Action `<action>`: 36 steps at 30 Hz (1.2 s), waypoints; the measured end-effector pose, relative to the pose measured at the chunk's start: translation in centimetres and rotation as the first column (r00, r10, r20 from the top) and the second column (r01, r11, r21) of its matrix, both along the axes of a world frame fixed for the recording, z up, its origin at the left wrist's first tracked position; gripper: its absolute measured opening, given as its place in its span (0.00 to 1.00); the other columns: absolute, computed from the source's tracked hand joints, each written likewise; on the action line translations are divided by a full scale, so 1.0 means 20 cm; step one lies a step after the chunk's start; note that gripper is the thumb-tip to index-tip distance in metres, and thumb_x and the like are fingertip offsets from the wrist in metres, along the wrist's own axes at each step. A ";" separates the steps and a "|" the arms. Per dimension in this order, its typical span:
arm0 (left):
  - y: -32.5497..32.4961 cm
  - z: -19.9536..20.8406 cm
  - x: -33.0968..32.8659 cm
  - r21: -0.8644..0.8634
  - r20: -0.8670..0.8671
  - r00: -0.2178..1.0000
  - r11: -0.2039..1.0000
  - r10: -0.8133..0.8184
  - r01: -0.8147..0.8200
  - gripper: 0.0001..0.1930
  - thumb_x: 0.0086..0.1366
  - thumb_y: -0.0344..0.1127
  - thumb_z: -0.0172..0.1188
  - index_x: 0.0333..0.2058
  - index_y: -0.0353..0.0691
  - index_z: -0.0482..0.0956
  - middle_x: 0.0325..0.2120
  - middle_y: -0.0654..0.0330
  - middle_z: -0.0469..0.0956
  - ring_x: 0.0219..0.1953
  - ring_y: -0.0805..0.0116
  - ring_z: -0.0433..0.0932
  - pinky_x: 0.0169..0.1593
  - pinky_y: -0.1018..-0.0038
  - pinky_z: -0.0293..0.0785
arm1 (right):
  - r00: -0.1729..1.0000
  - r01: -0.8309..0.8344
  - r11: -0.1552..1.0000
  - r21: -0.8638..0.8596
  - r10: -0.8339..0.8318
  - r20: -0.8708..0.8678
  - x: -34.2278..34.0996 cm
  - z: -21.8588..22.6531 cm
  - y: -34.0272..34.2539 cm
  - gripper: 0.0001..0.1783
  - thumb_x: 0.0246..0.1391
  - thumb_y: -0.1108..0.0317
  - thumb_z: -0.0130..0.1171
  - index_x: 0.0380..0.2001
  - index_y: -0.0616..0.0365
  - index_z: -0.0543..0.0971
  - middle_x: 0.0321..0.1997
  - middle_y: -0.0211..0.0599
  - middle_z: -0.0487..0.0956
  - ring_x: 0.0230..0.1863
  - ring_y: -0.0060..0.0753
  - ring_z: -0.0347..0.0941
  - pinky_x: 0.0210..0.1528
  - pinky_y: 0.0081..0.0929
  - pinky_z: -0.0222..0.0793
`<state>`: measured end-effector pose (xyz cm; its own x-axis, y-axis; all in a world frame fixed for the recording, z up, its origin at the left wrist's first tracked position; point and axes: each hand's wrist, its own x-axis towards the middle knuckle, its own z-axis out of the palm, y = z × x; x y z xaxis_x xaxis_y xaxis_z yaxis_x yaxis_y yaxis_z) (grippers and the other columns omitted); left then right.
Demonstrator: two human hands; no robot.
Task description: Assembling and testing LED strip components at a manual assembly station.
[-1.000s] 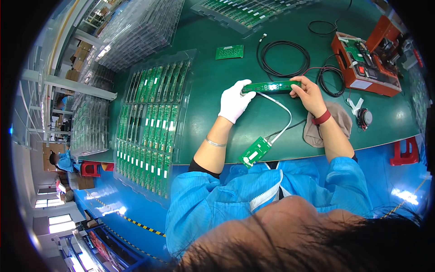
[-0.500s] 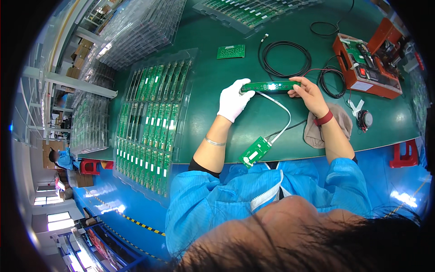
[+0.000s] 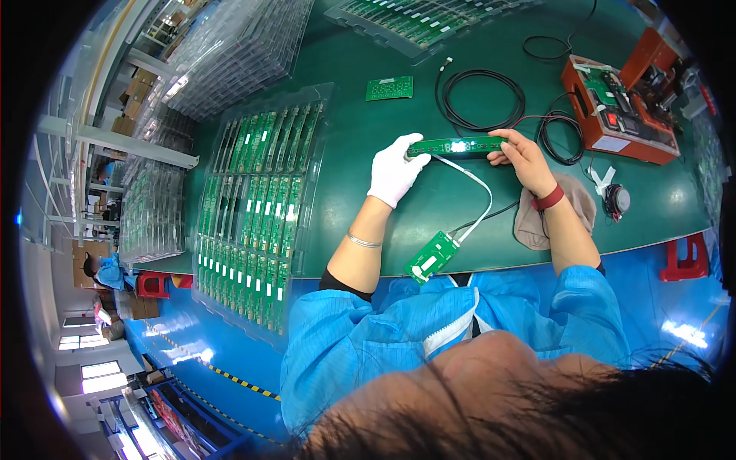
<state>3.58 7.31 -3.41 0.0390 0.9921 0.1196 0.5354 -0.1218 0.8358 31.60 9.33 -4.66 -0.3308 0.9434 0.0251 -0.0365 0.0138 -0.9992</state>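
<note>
A long narrow green circuit board [image 3: 441,146] with a lit white display is held level over the table between both hands. My left hand [image 3: 395,169], in a white glove, pinches its left end. My bare right hand [image 3: 524,161], with a red band at the wrist, grips its right end between thumb and fingers. From the board's underside a white cable [image 3: 486,192] curves down to a smaller green circuit board [image 3: 432,257] at the table's front edge. A dark cable also runs from that smaller board toward a greyish-brown cloth [image 3: 546,227] under my right forearm.
A clear tray [image 3: 316,165] packed with boards lies at the left, beside tall stacks of trays [image 3: 238,57]. A loose green board [image 3: 389,88] and a coiled black cable [image 3: 523,100] lie farther back. An orange test device [image 3: 606,142] and a small round speaker [image 3: 619,201] are at right.
The lit board has tilted slightly, so its display shows more fully. Both hands keep their hold in nearly the same place.
</note>
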 end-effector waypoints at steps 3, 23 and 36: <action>0.00 0.00 0.01 -0.003 -0.002 1.000 1.000 -0.002 0.002 0.21 0.54 0.28 0.66 0.49 0.37 0.77 0.25 0.62 0.78 0.22 0.77 0.72 0.29 0.82 0.69 | 1.000 0.005 1.000 0.004 -0.005 0.004 0.01 0.00 0.01 0.18 0.65 0.75 0.42 0.55 0.61 0.71 0.37 0.41 0.79 0.36 0.27 0.77 0.45 0.20 0.74; 0.01 -0.03 0.02 0.073 -0.080 0.997 0.997 0.011 -0.005 0.21 0.53 0.32 0.66 0.48 0.39 0.78 0.28 0.60 0.82 0.23 0.72 0.76 0.32 0.78 0.73 | 0.999 0.022 1.000 0.019 -0.021 -0.046 0.00 -0.02 0.03 0.17 0.63 0.74 0.46 0.54 0.61 0.72 0.35 0.39 0.78 0.35 0.25 0.75 0.42 0.18 0.73; -0.02 -0.01 0.06 0.154 -0.262 0.965 0.987 -0.012 0.055 0.19 0.54 0.33 0.66 0.46 0.38 0.80 0.25 0.61 0.80 0.22 0.74 0.73 0.30 0.79 0.71 | 0.933 0.203 0.977 0.071 -0.215 0.289 -0.03 0.00 0.01 0.16 0.57 0.73 0.58 0.49 0.59 0.75 0.27 0.30 0.76 0.25 0.19 0.70 0.31 0.13 0.68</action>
<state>4.70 6.95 -3.64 0.1224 0.9587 0.2568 0.7243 -0.2632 0.6372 31.03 9.45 -4.69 -0.1246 0.9922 -0.0046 0.2665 0.0290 -0.9634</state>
